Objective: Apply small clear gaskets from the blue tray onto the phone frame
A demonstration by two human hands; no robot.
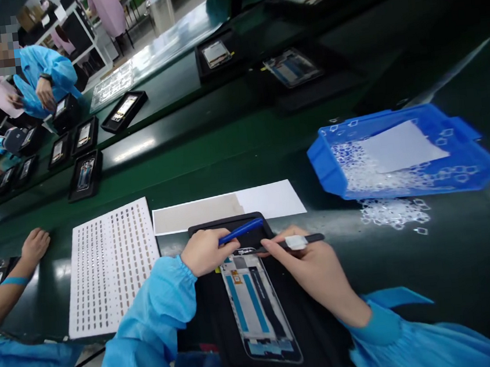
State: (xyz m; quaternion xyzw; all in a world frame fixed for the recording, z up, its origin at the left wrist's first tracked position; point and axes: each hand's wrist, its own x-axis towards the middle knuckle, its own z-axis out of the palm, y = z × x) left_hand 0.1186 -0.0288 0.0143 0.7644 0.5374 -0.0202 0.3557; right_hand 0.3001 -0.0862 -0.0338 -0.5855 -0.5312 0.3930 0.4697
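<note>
An open phone frame (258, 307) lies in a black tray (318, 339) in front of me. My left hand (206, 252) grips a blue pen-like tool (241, 230) that points right over the top of the phone. My right hand (313, 267) holds dark tweezers (297, 241) with a white band, their tips at the phone's top edge. Both sleeves are blue.
A white sheet of small parts (111, 267) lies left of the tray, a paper strip (227, 206) behind it. A blue bin (404, 158) of clear film pieces sits right, some spilled. A co-worker's hand (35, 246) rests at left. Trays with phones line the far belt.
</note>
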